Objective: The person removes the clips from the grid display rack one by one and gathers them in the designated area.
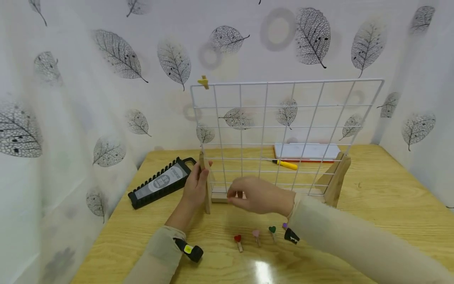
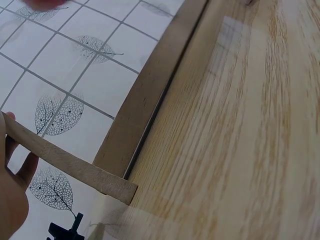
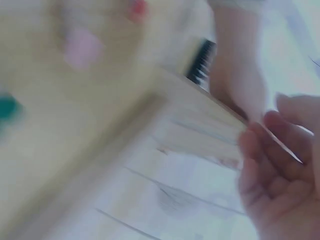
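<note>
My left hand [image 1: 196,185] grips the left wooden upright [image 2: 65,157] of a stand, which holds a white wire grid [image 1: 266,126] tilted backward. In front of the grid's lower part hovers my right hand [image 1: 253,194], fingers loosely curled; nothing shows between them, though the right wrist view is blurred. A yellow clip [image 1: 203,82] sits at the grid's top left corner. On the table lie small wooden clips with hearts: a red one [image 1: 238,239], a pink one [image 1: 256,233], a green one [image 1: 272,229] and a purple one [image 1: 285,225], partly hidden by the right sleeve.
A black toothed rack [image 1: 159,183] with a grey label lies left of the stand. Behind the grid are a yellow-handled screwdriver [image 1: 286,164] and a white flat case [image 1: 306,151] with a red edge. The stand's right wooden upright [image 1: 338,179] rests on the table [image 1: 386,221]. Leaf-patterned curtains surround it.
</note>
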Demonstrator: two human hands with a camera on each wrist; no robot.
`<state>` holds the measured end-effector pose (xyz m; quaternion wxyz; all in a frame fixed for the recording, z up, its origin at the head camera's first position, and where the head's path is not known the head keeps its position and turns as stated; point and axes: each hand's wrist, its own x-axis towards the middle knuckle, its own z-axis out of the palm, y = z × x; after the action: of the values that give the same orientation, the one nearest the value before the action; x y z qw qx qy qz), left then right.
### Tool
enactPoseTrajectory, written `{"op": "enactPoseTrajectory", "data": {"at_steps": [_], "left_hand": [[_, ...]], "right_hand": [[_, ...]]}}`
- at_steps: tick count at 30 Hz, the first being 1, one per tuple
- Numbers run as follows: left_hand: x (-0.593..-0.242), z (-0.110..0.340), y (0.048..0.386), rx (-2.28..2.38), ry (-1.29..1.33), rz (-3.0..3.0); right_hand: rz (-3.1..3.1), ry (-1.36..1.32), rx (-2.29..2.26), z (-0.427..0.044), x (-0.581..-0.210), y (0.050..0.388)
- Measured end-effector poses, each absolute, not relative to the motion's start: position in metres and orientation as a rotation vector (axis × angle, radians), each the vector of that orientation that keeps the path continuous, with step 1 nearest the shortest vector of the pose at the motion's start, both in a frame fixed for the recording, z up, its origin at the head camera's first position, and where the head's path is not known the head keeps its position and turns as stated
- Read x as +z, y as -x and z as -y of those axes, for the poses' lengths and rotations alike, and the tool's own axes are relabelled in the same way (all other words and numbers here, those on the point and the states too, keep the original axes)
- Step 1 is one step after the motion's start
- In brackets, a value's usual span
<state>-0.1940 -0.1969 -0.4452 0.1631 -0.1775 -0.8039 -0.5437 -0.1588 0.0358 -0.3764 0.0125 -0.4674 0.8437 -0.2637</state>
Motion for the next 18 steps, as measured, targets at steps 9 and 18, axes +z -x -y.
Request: {"op": "enactPoseTrajectory", "data": {"at_steps": [9, 18], "left_hand": [[-0.445, 0.202, 0.193, -1.579, 0.512, 2.290], [-0.446, 0.197, 0.193, -1.575, 0.531, 2.282]], "right_hand": [[-3.026, 1.859, -1.184, -0.031, -0.291, 0.180], [-3.157, 2.158, -1.261, -0.021, -0.225, 0.193]]}}
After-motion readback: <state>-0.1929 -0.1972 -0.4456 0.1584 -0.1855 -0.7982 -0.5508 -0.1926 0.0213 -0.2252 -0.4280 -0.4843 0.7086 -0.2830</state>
